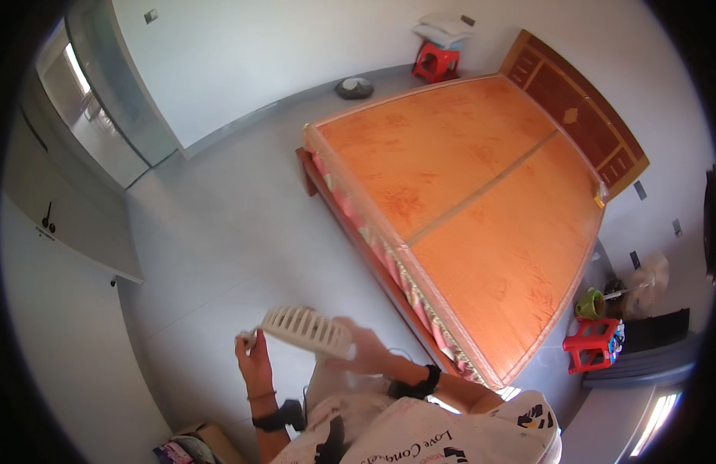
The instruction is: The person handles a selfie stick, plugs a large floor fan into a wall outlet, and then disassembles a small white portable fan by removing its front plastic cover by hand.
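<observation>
A cream plastic piece with a row of long slots (308, 329) is held up in front of my body; I cannot tell its exact kind. My right hand (362, 348), blurred, is closed round its right end. At the other end, my left hand (254, 363) is raised, its fingers pinched on a small whitish part (250, 338). Whether that part is joined to the slotted piece is unclear. Black bands circle both my wrists.
A bed with an orange mattress (474, 209) stands to the right, its wooden frame near my right arm. Red stools (594, 346), a green bin (590, 305) and a fan (648, 282) are beyond it. A cardboard box (219, 445) lies lower left, beside cabinets (64, 301).
</observation>
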Demonstrator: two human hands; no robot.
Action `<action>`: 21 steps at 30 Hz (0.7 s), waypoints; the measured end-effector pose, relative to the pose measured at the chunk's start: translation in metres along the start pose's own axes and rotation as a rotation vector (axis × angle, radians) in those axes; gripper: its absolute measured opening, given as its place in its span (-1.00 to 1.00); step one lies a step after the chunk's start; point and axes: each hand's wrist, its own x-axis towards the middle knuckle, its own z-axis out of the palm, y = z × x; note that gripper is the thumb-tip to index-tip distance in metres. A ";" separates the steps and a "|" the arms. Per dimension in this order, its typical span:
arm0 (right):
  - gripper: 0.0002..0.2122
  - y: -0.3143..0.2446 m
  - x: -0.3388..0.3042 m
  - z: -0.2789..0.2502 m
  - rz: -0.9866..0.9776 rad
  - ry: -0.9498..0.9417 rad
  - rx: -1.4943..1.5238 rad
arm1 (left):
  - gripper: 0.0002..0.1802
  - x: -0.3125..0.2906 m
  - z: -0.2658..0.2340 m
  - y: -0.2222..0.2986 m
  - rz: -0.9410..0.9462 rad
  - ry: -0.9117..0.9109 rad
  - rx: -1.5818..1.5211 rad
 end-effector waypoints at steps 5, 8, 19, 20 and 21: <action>-0.38 0.004 0.119 -0.010 0.190 0.032 0.171 | -0.84 0.117 0.093 0.029 0.101 -0.217 0.269; -0.35 -0.033 0.193 -0.031 0.311 0.050 0.128 | -0.78 0.184 0.138 0.039 0.496 -0.371 1.154; -0.40 0.057 0.401 -0.039 0.455 0.109 0.634 | -0.57 0.386 0.306 0.053 0.125 -0.251 0.302; -0.40 0.065 0.430 -0.041 0.447 0.110 0.638 | -0.57 0.409 0.315 0.055 0.130 -0.257 0.305; -0.40 0.071 0.462 -0.043 0.381 0.077 0.597 | -0.63 0.433 0.325 0.057 0.150 -0.188 0.279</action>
